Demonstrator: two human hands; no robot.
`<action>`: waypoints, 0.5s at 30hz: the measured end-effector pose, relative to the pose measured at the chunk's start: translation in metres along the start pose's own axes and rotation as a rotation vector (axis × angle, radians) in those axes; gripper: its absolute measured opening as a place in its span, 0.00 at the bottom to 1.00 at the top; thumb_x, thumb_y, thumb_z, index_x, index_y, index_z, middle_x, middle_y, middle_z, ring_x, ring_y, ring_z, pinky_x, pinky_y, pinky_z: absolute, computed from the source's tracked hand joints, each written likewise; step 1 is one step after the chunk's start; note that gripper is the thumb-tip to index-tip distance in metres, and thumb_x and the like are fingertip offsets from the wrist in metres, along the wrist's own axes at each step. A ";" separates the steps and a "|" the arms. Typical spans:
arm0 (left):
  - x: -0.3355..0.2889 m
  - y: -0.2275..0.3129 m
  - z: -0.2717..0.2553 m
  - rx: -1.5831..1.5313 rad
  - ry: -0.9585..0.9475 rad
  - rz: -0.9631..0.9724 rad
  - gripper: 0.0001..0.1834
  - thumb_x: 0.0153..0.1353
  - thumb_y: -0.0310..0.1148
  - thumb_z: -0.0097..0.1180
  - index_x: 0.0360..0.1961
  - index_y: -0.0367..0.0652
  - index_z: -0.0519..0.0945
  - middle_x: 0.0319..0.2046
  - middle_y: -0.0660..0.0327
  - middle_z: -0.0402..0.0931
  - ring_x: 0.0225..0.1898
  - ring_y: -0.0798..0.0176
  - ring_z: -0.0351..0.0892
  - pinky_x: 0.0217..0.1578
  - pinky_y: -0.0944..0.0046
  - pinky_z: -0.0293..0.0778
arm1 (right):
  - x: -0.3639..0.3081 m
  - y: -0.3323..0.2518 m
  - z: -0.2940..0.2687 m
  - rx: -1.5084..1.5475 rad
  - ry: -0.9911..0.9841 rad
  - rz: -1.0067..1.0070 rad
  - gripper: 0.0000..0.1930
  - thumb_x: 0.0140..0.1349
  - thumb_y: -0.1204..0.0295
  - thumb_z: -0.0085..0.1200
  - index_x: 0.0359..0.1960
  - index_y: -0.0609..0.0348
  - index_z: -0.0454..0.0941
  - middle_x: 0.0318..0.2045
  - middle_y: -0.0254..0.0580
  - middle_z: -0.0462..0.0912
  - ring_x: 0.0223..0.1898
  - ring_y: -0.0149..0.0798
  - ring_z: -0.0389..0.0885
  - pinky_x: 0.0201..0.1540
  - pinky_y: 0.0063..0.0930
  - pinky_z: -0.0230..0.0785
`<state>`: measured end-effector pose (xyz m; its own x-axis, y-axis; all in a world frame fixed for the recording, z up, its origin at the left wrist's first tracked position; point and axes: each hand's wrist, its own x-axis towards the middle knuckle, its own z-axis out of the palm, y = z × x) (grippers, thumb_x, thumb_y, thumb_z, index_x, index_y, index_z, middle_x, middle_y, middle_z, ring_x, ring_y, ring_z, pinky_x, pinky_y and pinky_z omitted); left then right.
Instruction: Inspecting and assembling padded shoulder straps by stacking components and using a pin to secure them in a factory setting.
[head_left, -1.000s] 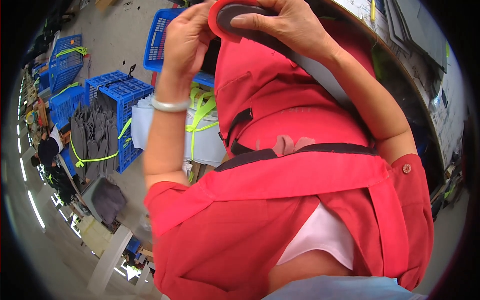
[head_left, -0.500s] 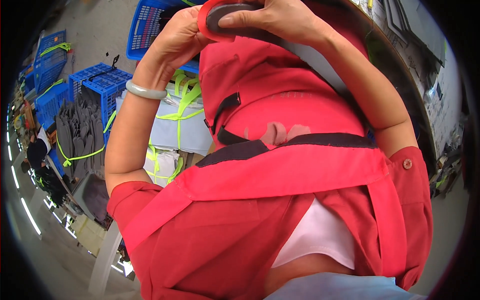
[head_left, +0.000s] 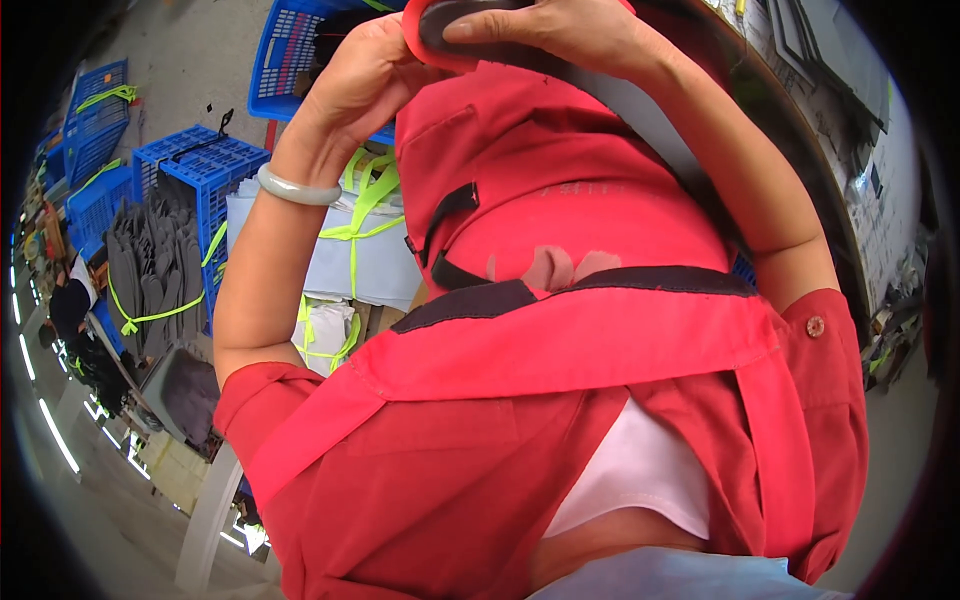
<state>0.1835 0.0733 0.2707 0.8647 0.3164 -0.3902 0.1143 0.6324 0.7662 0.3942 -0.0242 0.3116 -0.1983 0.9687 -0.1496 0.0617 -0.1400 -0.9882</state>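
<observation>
At the top edge of the head view, both my hands are on a dark shoe insole [head_left: 468,52] with a bright red rim; its upper part is cut off by the frame. My left hand [head_left: 368,75] pinches the red rim at its left end, the fingertips partly hidden. My right hand [head_left: 575,38] grips it from the right, thumb lying along the dark face and the other fingers out of sight. Below the hands hangs the red apron [head_left: 590,225] that I wear.
Blue plastic crates [head_left: 275,65] stand beyond my left arm. Nearby are a bundle of dark grey sole-shaped pieces [head_left: 155,270] and white stacks [head_left: 370,262], tied with yellow-green straps. A worktable [head_left: 800,120] with dark sheets runs along the right. A person [head_left: 75,305] is at far left.
Both hands and the insole have shifted slightly upward, so less of the insole shows. Its dark face is tilted a little differently. The grip of both hands stays about the same.
</observation>
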 end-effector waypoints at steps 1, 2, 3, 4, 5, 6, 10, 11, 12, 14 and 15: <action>0.000 -0.002 -0.011 -0.017 0.018 0.003 0.19 0.67 0.33 0.51 0.56 0.34 0.72 0.50 0.54 0.76 0.50 0.59 0.79 0.54 0.57 0.75 | 0.001 -0.002 0.001 -0.061 0.025 -0.021 0.11 0.58 0.68 0.63 0.37 0.62 0.82 0.26 0.26 0.77 0.30 0.20 0.71 0.33 0.19 0.66; 0.003 -0.002 -0.012 -0.039 0.030 0.004 0.18 0.67 0.33 0.50 0.55 0.34 0.73 0.50 0.54 0.76 0.50 0.59 0.79 0.54 0.57 0.75 | 0.000 -0.001 0.000 -0.124 0.054 -0.035 0.11 0.58 0.67 0.63 0.37 0.62 0.82 0.26 0.26 0.77 0.30 0.20 0.71 0.33 0.19 0.67; 0.003 -0.004 -0.011 0.038 0.037 -0.002 0.18 0.67 0.33 0.51 0.56 0.35 0.72 0.51 0.54 0.76 0.50 0.59 0.79 0.55 0.58 0.75 | -0.001 -0.001 -0.001 -0.125 0.057 -0.033 0.11 0.58 0.67 0.63 0.37 0.62 0.82 0.26 0.26 0.77 0.30 0.20 0.71 0.33 0.19 0.67; 0.005 -0.006 -0.010 0.038 0.034 -0.002 0.18 0.67 0.33 0.51 0.56 0.35 0.72 0.51 0.54 0.76 0.50 0.59 0.79 0.55 0.58 0.75 | -0.002 0.001 -0.003 -0.179 0.069 -0.034 0.11 0.58 0.67 0.63 0.37 0.62 0.82 0.26 0.26 0.77 0.31 0.20 0.71 0.34 0.19 0.67; 0.007 -0.008 -0.007 -0.023 0.029 0.004 0.19 0.67 0.33 0.51 0.56 0.34 0.72 0.51 0.54 0.76 0.50 0.59 0.78 0.55 0.58 0.74 | -0.004 0.002 -0.004 -0.232 0.082 -0.032 0.11 0.58 0.68 0.63 0.37 0.62 0.82 0.26 0.26 0.78 0.31 0.21 0.72 0.34 0.20 0.67; 0.007 -0.010 -0.006 -0.083 0.026 0.010 0.19 0.67 0.33 0.51 0.56 0.34 0.72 0.51 0.54 0.76 0.50 0.59 0.78 0.56 0.58 0.74 | -0.005 0.004 -0.005 -0.284 0.093 -0.030 0.11 0.58 0.68 0.63 0.37 0.62 0.82 0.27 0.27 0.78 0.31 0.21 0.72 0.35 0.20 0.68; 0.009 -0.012 -0.005 -0.036 0.064 0.012 0.20 0.67 0.32 0.51 0.56 0.33 0.72 0.51 0.53 0.76 0.51 0.59 0.78 0.57 0.57 0.73 | -0.001 0.017 -0.006 -0.033 0.017 -0.100 0.11 0.58 0.69 0.63 0.38 0.63 0.81 0.28 0.28 0.79 0.32 0.22 0.73 0.36 0.20 0.68; 0.008 -0.009 -0.002 0.019 0.066 0.031 0.20 0.67 0.32 0.51 0.57 0.32 0.71 0.51 0.53 0.75 0.52 0.58 0.77 0.57 0.57 0.73 | -0.002 0.012 -0.007 -0.069 -0.005 -0.101 0.11 0.58 0.69 0.63 0.38 0.64 0.81 0.29 0.29 0.80 0.33 0.22 0.74 0.37 0.19 0.69; 0.008 -0.005 0.002 0.074 0.067 0.050 0.20 0.67 0.32 0.51 0.57 0.32 0.71 0.52 0.53 0.75 0.52 0.58 0.77 0.57 0.57 0.73 | -0.002 0.009 -0.008 -0.107 -0.027 -0.101 0.11 0.58 0.70 0.63 0.39 0.64 0.81 0.30 0.29 0.80 0.34 0.22 0.74 0.37 0.19 0.69; 0.006 -0.002 0.004 0.083 0.111 0.041 0.19 0.68 0.32 0.49 0.56 0.32 0.71 0.51 0.52 0.75 0.52 0.57 0.77 0.56 0.56 0.74 | 0.000 0.006 -0.009 -0.094 -0.029 -0.051 0.13 0.59 0.69 0.63 0.41 0.64 0.81 0.31 0.29 0.81 0.35 0.22 0.75 0.40 0.18 0.69; 0.007 -0.002 -0.002 -0.002 0.082 0.035 0.18 0.68 0.31 0.49 0.55 0.32 0.72 0.51 0.52 0.76 0.51 0.57 0.78 0.56 0.57 0.74 | -0.001 0.000 -0.008 -0.035 -0.026 -0.041 0.13 0.58 0.68 0.63 0.41 0.63 0.81 0.31 0.29 0.81 0.35 0.22 0.75 0.40 0.18 0.69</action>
<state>0.1877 0.0758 0.2653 0.8252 0.3954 -0.4033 0.0834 0.6210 0.7794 0.4022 -0.0237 0.3123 -0.2263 0.9679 -0.1098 0.0871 -0.0922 -0.9919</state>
